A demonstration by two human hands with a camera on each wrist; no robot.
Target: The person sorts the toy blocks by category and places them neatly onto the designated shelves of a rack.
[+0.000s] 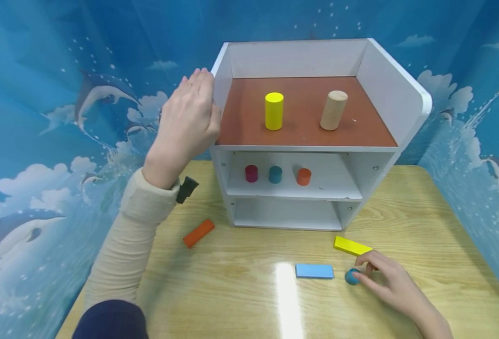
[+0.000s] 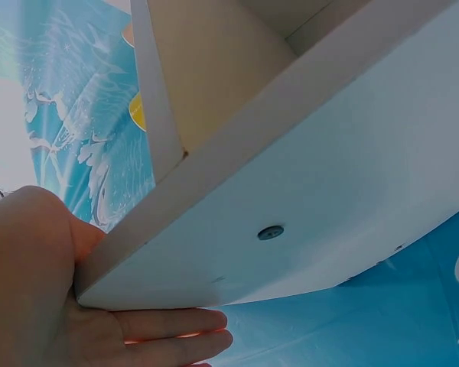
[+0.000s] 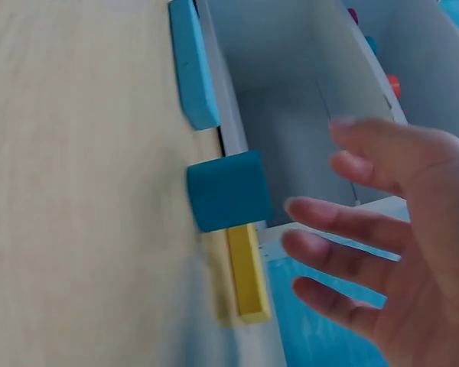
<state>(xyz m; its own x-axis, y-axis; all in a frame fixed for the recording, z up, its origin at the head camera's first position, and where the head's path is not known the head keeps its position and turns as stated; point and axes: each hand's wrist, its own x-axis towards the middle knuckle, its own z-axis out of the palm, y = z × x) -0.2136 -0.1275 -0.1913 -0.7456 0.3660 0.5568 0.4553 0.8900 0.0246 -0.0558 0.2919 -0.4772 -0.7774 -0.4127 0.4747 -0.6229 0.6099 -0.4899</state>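
My left hand [image 1: 188,113] is at the left side wall of a white shelf unit [image 1: 402,94]. In the left wrist view, its straight fingers [image 2: 172,324] lie along the outer panel, and the front edge sits between thumb and fingers. By the table's front right, my right hand [image 1: 395,287] reaches around a small blue cylinder [image 1: 351,277], thumb and fingers spread. The right wrist view shows a gap between the fingertips [image 3: 302,206] and the cylinder [image 3: 229,191]. A yellow block [image 1: 351,246] lies just beyond that hand, and a light blue block [image 1: 314,271] left of the cylinder.
On the unit's brown top stand a yellow cylinder [image 1: 274,111] and a plain wooden cylinder [image 1: 334,110]. The middle shelf holds magenta [image 1: 251,173], teal [image 1: 275,174] and orange [image 1: 303,176] short cylinders. An orange-red block [image 1: 198,233] lies on the wooden table [image 1: 232,292], left of the unit.
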